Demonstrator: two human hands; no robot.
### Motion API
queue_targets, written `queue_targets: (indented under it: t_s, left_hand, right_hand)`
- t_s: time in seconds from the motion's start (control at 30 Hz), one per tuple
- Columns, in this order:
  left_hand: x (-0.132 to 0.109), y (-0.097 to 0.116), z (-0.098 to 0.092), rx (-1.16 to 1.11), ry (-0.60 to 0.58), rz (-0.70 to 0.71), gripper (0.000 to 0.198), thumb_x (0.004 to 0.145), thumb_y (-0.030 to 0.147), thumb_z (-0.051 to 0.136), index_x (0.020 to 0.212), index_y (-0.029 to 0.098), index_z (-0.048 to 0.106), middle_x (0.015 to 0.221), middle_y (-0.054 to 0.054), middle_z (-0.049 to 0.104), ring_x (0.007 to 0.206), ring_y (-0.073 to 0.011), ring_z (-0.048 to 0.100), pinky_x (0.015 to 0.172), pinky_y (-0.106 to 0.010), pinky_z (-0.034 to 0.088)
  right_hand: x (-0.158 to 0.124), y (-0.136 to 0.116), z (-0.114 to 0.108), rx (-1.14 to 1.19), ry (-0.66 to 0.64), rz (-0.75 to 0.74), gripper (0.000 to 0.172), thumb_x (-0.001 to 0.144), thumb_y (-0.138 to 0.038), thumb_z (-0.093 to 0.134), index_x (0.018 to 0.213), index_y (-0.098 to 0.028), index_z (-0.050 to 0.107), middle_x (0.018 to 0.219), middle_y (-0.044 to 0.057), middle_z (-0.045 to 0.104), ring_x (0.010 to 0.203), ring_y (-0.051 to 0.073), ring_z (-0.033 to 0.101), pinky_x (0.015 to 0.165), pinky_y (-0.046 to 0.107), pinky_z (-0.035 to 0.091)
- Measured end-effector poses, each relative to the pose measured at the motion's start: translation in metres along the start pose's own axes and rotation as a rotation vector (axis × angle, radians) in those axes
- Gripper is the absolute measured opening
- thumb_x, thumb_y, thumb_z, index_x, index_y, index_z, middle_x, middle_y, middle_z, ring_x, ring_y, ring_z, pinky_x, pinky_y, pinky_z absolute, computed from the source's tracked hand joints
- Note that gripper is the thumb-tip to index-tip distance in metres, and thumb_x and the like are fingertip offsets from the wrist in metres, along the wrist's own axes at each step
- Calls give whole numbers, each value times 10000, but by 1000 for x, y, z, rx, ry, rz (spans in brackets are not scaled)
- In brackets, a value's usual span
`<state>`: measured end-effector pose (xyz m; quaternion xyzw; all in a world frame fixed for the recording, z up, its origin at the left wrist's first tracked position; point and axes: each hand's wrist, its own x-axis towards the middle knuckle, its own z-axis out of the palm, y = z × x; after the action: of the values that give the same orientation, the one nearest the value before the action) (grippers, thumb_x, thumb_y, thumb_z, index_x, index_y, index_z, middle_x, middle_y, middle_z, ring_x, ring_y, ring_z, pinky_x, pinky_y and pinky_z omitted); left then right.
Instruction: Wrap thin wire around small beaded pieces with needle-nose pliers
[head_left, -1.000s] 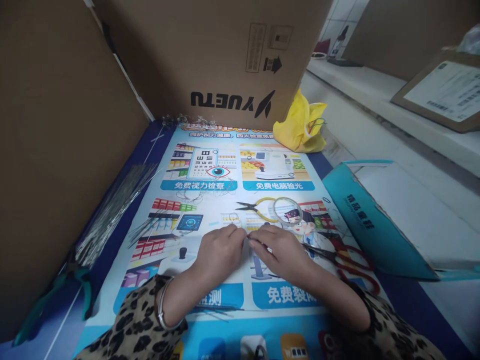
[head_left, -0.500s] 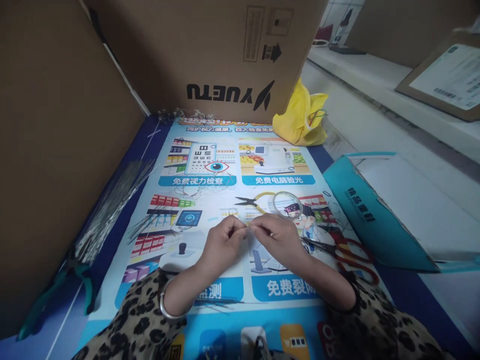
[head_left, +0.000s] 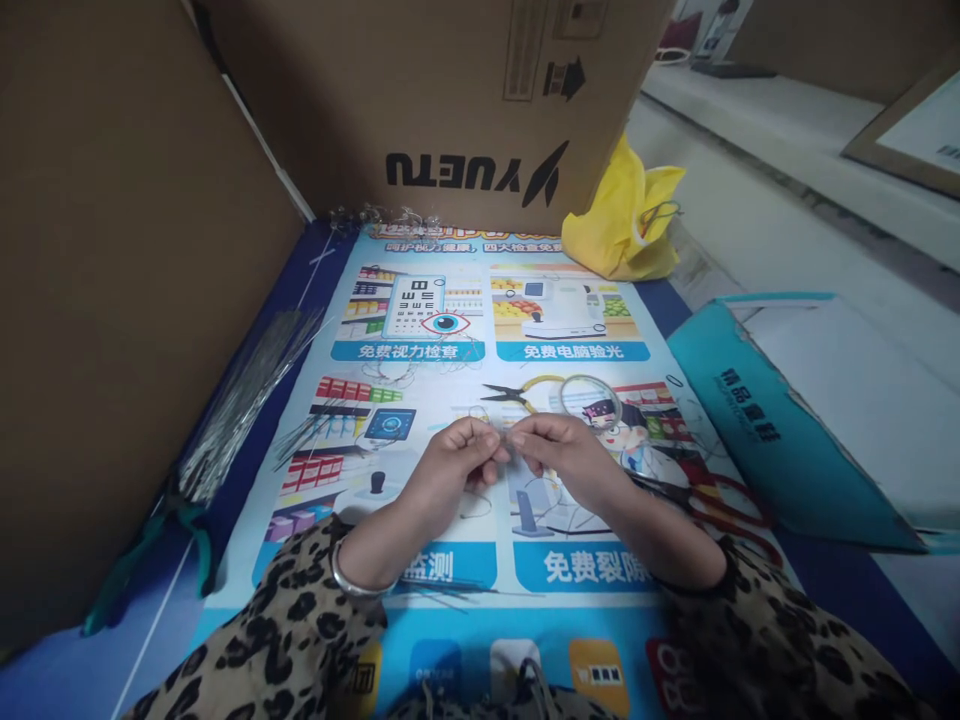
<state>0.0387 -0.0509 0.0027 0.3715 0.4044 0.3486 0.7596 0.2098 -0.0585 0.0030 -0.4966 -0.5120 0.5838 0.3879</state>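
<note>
My left hand [head_left: 459, 468] and my right hand [head_left: 564, 455] meet over the printed sheet, their thumbs and forefingers pinched almost tip to tip. Between the fingertips is a thin wire [head_left: 505, 438], mostly hidden by the fingers. Just beyond my right hand lie small pliers with yellow handles [head_left: 514, 394] and a clear ring-shaped roll [head_left: 564, 402]. Scissors with red-orange handles [head_left: 731, 510] rest beside my right forearm, partly covered by it. Several loose dark wires [head_left: 442, 592] lie between my forearms.
To the left are a bundle of silvery wires [head_left: 247, 405] and green-handled pliers [head_left: 154, 560]. Cardboard boxes [head_left: 465, 90] wall off the back and left. A yellow bag [head_left: 619, 225] sits at the back right, a teal box [head_left: 780, 430] at the right. Tangled wire pieces [head_left: 405, 218] lie by the back box.
The head view has shifted, so the scene sits slightly right and higher. My fingertips have drawn slightly apart, and my left hand's lower fingers have loosened from their curl.
</note>
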Motion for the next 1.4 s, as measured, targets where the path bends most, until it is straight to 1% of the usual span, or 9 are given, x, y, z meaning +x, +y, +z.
queue_targets:
  t_s: [0.2, 0.67, 0.8, 1.0, 1.07, 1.17, 1.23, 1.33, 1.4]
  left_hand:
    - [1, 1, 1, -14, 6, 5, 254, 741, 363, 663, 698, 159, 520, 505, 49, 458, 466, -57, 381, 444, -191, 260]
    - [-1, -6, 4, 50, -6, 48, 254, 776, 358, 627, 705, 177, 464, 451, 78, 442, 377, -38, 320, 405, -178, 219]
    - [-4, -6, 5, 103, 14, 38, 262, 791, 388, 601, 713, 181, 461, 459, 74, 434, 385, -47, 314, 395, -178, 211]
    - [2, -3, -5, 322, 78, 110, 241, 776, 389, 616, 724, 182, 504, 447, 78, 399, 414, -55, 316, 420, -177, 251]
    - [7, 0, -11, 392, 149, 158, 232, 748, 382, 638, 725, 181, 525, 470, 74, 410, 432, -57, 337, 430, -178, 263]
    - [14, 4, -21, 528, 277, 204, 228, 714, 392, 646, 739, 182, 561, 536, 54, 486, 461, -70, 388, 450, -193, 306]
    - [19, 5, -29, 644, 358, 231, 230, 702, 404, 637, 746, 185, 584, 554, 42, 523, 493, -92, 445, 475, -208, 346]
    - [27, 5, -39, 822, 411, 243, 244, 694, 427, 623, 759, 192, 621, 607, 27, 587, 556, -121, 518, 519, -224, 390]
    - [31, 3, -44, 902, 417, 251, 251, 700, 440, 609, 769, 201, 636, 673, 18, 634, 610, -139, 560, 556, -233, 414]
  right_hand:
    - [0, 4, 4, 184, 23, 76, 207, 728, -359, 662, 712, -166, 590, 512, -41, 573, 463, 82, 511, 483, 220, 394]
    - [-1, 11, 21, 260, 158, 27, 186, 742, -325, 646, 715, -172, 544, 487, -54, 574, 449, 79, 532, 482, 201, 413]
    - [1, 12, 24, 216, 203, -18, 181, 721, -300, 645, 689, -173, 520, 516, -65, 563, 424, 77, 522, 452, 203, 408]
    - [3, 7, 19, -35, 90, -39, 191, 780, -364, 563, 776, -174, 554, 519, -68, 523, 452, 76, 513, 467, 199, 404]
    - [2, -4, 6, -293, 56, -80, 209, 808, -365, 533, 862, -174, 598, 601, -37, 579, 539, 84, 548, 527, 203, 413]
    - [-7, -34, -33, -946, -20, -85, 211, 836, -335, 503, 909, -198, 645, 849, 18, 676, 760, 113, 586, 656, 220, 396]
    - [-17, -55, -71, -1430, 15, 181, 238, 861, -287, 442, 862, -195, 662, 926, 46, 685, 819, 132, 583, 686, 233, 377]
    - [-34, -72, -125, -1578, 137, 392, 292, 841, -179, 395, 851, -111, 679, 896, 159, 682, 788, 190, 592, 651, 280, 359]
    - [-41, -70, -149, -1613, 134, 487, 260, 782, -131, 436, 796, -104, 694, 871, 173, 684, 746, 195, 599, 626, 280, 355]
